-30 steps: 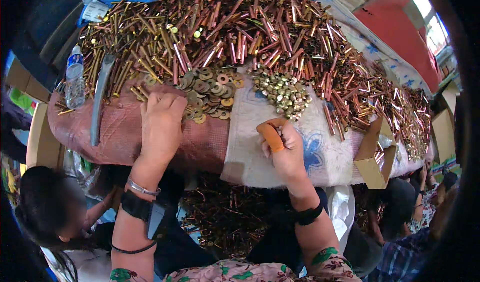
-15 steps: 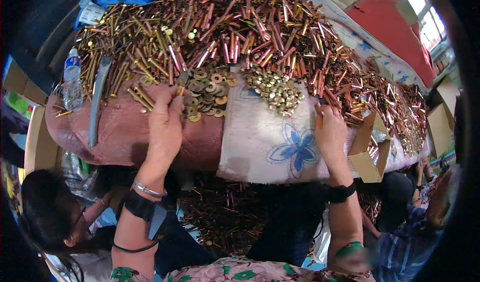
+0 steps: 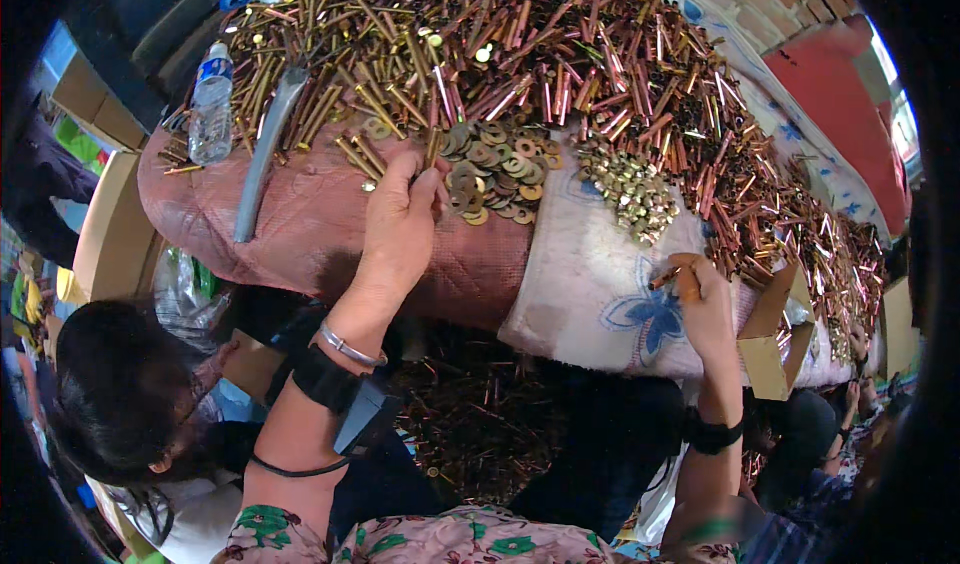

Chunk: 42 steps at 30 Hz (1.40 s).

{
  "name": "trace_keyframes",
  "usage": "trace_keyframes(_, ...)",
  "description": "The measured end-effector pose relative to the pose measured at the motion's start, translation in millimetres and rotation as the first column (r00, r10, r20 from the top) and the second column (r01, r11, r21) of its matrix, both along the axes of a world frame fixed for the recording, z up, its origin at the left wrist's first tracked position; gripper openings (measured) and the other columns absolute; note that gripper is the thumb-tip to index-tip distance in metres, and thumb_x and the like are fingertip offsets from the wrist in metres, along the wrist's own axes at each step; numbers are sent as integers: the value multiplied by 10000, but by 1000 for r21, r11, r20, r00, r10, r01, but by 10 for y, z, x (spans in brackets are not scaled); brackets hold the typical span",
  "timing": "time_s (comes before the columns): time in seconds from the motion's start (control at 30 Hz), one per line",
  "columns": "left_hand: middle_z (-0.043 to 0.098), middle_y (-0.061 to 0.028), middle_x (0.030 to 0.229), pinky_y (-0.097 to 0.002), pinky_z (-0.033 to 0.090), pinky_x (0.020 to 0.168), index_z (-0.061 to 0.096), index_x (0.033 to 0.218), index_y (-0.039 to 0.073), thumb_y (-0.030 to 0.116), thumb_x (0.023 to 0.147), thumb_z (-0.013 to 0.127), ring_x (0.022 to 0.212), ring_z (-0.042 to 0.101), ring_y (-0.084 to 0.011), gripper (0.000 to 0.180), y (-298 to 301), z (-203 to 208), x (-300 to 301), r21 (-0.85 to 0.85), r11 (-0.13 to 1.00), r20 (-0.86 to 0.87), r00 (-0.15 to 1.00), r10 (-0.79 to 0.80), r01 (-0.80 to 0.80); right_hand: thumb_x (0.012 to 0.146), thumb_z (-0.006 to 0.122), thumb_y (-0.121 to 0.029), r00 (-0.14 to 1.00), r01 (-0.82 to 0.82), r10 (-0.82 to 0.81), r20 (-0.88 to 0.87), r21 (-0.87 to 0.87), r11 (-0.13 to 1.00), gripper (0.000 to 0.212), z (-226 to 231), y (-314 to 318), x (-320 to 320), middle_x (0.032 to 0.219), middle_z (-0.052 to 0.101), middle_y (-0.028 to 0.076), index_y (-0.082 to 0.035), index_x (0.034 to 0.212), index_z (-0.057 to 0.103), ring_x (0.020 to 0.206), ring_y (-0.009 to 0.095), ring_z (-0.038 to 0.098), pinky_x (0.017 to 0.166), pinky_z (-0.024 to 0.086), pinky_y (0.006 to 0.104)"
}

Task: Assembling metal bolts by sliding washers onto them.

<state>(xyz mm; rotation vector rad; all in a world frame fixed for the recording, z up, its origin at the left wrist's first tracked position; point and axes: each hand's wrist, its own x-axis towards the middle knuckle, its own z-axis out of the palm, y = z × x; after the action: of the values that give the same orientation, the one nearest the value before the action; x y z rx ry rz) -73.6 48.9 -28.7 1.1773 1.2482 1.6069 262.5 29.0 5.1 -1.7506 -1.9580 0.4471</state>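
Observation:
My left hand pinches a gold-coloured bolt that stands nearly upright between thumb and fingers. Just right of it lies a heap of flat round washers. My right hand grips a short copper-coloured metal sleeve above the white cloth with a blue flower. Beyond that hand is a small mound of shiny nuts. A few loose bolts lie left of my left hand.
Large piles of metal sleeves and long bolts cover the far side. A grey bar and a plastic bottle stand at the left. An open cardboard box is at the right. People sit at both sides.
My right hand has drawn back from the edge of the sleeve pile and now shows a sleeve in its fingers. My left hand keeps its bolt beside the washers. The whole view has shifted.

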Motion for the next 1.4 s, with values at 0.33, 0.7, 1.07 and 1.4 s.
trace_keyframes(0.33, 453, 18, 726, -204, 387, 600, 534, 988, 26, 92, 925, 400, 664, 406, -45, 163, -76, 139, -60, -29, 993, -80, 991, 108, -110, 768, 595, -24, 952, -186, 55, 302, 424, 887, 207, 214, -153, -476, 834, 561, 163, -4, 958, 515, 819, 361, 525, 707, 417, 413)
trace_keyframes(0.7, 458, 25, 691, -179, 305, 479, 520, 938, 75, 107, 921, 411, 567, 384, -42, 115, -340, 84, -190, -197, 980, 91, 994, 56, -37, 766, 561, -57, 867, -454, 475, -153, 154, 878, 240, -29, 211, -2001, 963, 553, 198, -16, 997, 512, 862, 382, 552, 720, 449, 412)
trace_keyframes(1.07, 481, 16, 681, -179, 327, 464, 527, 932, 74, 100, 911, 426, 553, 404, -50, 106, -452, 215, -201, -320, 947, 213, 974, 73, -1, 768, 614, -100, 913, -376, 375, -162, 25, 926, 269, -202, 407, -2129, 912, 601, 152, -25, 1018, 548, 773, 303, 587, 658, 463, 358)
trace_keyframes(1.4, 479, 4, 643, -224, 356, 536, 562, 986, 10, 109, 879, 467, 589, 438, -75, 174, -514, 231, -78, -312, 932, 45, 982, -181, 186, 863, 488, -105, 462, -491, 108, -880, -153, 857, 188, 124, 417, -1918, 787, 543, -18, -34, 1029, 542, 547, 25, 399, 468, 274, 175)
